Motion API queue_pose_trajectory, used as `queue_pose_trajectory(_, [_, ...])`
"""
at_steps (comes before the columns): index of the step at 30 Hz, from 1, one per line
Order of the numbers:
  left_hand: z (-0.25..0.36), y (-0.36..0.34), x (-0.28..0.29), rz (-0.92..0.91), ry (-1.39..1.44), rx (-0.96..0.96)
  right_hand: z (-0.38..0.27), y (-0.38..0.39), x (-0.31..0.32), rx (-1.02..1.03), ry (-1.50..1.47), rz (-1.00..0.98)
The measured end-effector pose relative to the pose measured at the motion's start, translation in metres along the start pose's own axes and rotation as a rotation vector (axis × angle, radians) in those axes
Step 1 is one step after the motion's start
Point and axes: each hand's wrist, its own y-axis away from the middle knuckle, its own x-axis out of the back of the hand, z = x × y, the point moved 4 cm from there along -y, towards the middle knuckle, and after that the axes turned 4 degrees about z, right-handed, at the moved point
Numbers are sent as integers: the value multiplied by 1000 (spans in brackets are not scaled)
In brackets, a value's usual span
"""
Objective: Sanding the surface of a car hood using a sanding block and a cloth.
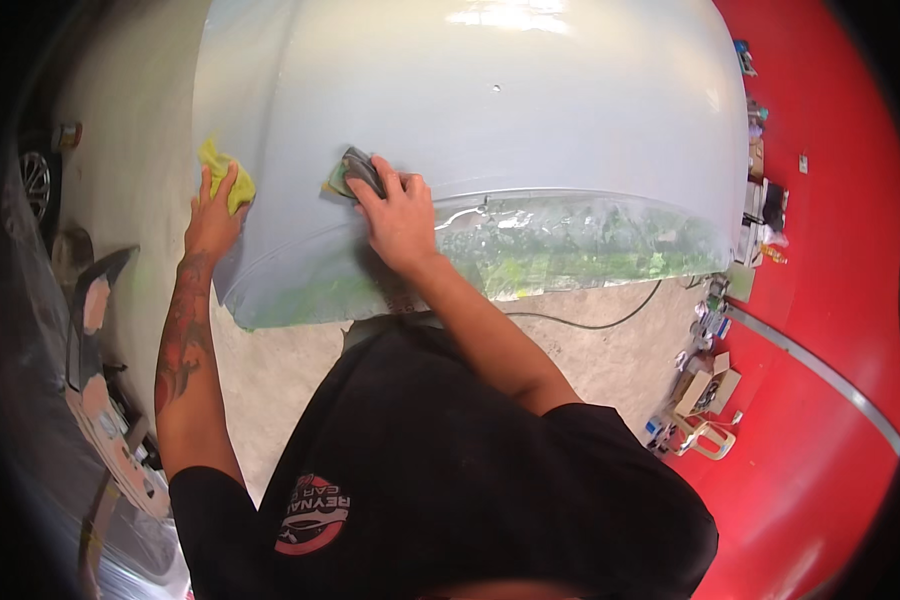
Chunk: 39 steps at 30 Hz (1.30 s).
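- Your right hand (400, 215) presses a grey sanding block (362, 170) flat on the pale grey car panel (490, 110), fingers curled over it.
- Your left hand (213, 218), at 9 o'clock of the block, pins a yellow cloth (226, 176) on the panel's left edge, fingers spread.

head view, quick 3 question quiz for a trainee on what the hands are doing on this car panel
1. True or false: the right hand presses a grey sanding pad on the pale grey car panel.
2. What does the left hand hold? A) yellow cloth B) spray gun C) hammer
3. Fill in: the wall to the person's right is painted ____.

Key: 1 true; 2 A; 3 red
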Motion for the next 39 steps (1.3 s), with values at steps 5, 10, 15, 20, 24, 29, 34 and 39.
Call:
queue_pose_trajectory(5, [-4,0,0,0,38,-23,138,-1,100,-135,385,212])
queue_pose_trajectory(10, [-4,-6,-2,30,5,-38,239,26,140,-581,605,500])
queue_pose_trajectory(15, [4,1,4,-16,4,4,68,10,48,-142,259,144])
queue_pose_trajectory(20, [-7,6,3,0,7,-8,164,-18,107,-52,420,221])
queue_pose_trajectory(24, [9,4,9,4,-2,-8,290,-26,169,-472,711,495])
queue_pose_trajectory(29, [20,15,19,-56,-40,65,148,-34,74,-793,-143,228])
queue_pose_trajectory(34, [15,15,15,-67,-41,70,63,-13,43,158,187,29])
queue_pose_trajectory(39, [22,15,22,-56,-28,61,221,-107,135,-90,473,385])
